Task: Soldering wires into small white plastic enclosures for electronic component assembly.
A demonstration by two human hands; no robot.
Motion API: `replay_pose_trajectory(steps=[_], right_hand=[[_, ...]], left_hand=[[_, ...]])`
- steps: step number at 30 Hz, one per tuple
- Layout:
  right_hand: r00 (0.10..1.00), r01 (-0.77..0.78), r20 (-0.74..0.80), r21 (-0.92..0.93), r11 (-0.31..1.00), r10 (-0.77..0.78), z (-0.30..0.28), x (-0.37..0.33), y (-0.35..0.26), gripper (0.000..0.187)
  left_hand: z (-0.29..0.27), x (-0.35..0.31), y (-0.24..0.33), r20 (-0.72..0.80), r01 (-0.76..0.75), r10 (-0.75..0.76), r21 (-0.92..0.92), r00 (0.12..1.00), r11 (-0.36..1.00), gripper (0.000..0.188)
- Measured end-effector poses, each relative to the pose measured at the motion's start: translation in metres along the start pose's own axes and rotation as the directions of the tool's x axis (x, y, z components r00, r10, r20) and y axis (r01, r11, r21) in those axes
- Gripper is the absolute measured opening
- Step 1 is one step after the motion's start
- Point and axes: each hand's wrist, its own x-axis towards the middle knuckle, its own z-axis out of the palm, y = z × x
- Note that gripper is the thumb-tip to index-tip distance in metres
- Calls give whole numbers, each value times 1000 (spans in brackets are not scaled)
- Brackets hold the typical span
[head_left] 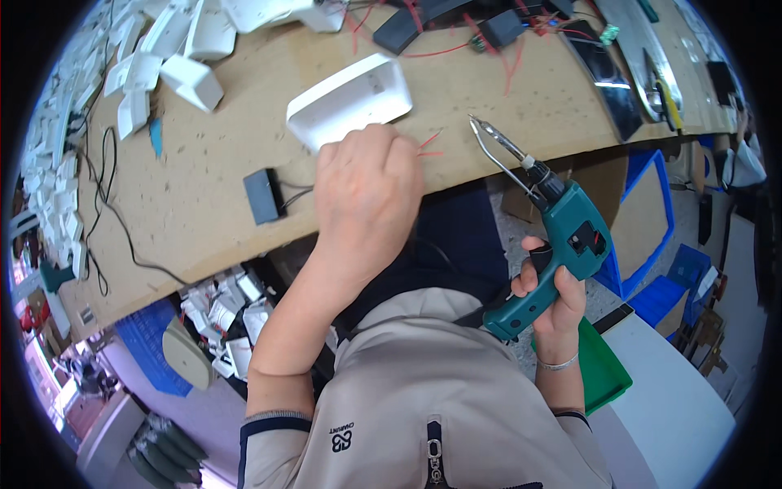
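My left hand [366,191] is closed above the front part of the bench, with its back facing up. Dark wires [296,196] run into it from a small black box [261,196] lying to its left. Thin red wire ends [430,149] stick out past its other side; the fingertips themselves are hidden. Just beyond the knuckles lies a white plastic housing [350,98], its hollow side showing. In my right hand [558,301] is a green soldering gun [577,220], gripped by the handle, its metal tip pointing up and left over the bench edge.
White housings [191,81] crowd the far left of the wooden bench [204,155], with a black cable [122,212] near them. Black boxes [501,29] with red wires lie at the back. Pliers [669,102] rest at the far right. Below are a green tray [607,371] and blue crates [664,236].
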Motion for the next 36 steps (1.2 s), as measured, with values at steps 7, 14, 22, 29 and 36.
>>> replay_pose_trajectory(steps=[7, 14, 22, 29, 36], right_hand=[[944, 327, -36, -53, 944, -329, -33, 23, -45, 58], [862, 504, -121, 111, 857, -491, -82, 68, -105, 51], [872, 475, -215, 145, 868, -440, -113, 88, -127, 53], [883, 459, -205, 199, 866, -421, -111, 85, -121, 52], [838, 529, -145, -16, 848, -526, -94, 70, -113, 52]], left_hand=[[-24, -9, -5, -20, -10, 10, -6, 1000, 1000, 24], [-29, -5, -12, -31, -74, 74, 21, 997, 997, 18], [-30, 3, -16, -37, -92, 93, 23, 995, 995, 22], [-31, 8, -18, -71, -83, 86, 37, 994, 996, 26], [-34, 6, -23, -48, -40, 41, 33, 998, 999, 20]])
